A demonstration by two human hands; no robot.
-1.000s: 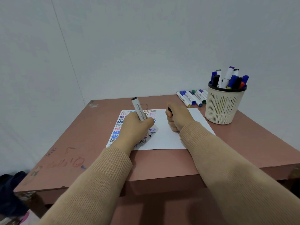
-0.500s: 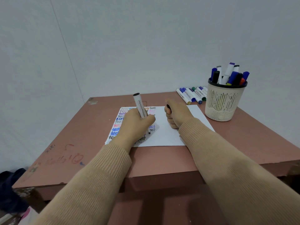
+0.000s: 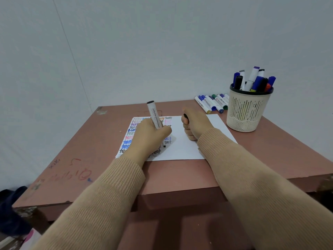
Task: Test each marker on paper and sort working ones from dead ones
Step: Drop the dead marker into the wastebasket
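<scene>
My left hand grips a white marker with a black end, held tilted, its black tip down on the white paper. The paper's left part is covered with rows of the word "test" in several colours. My right hand rests as a fist on the paper and holds a small black piece, probably the marker's cap, which sticks out at the top of the fist.
A cream slotted cup at the right back of the reddish table holds several markers. More markers lie in a row behind it by the wall. The table's front edge is near my arms.
My left hand and the marker have shifted slightly on the paper. The view has tilted a little; my right fist stays put.
</scene>
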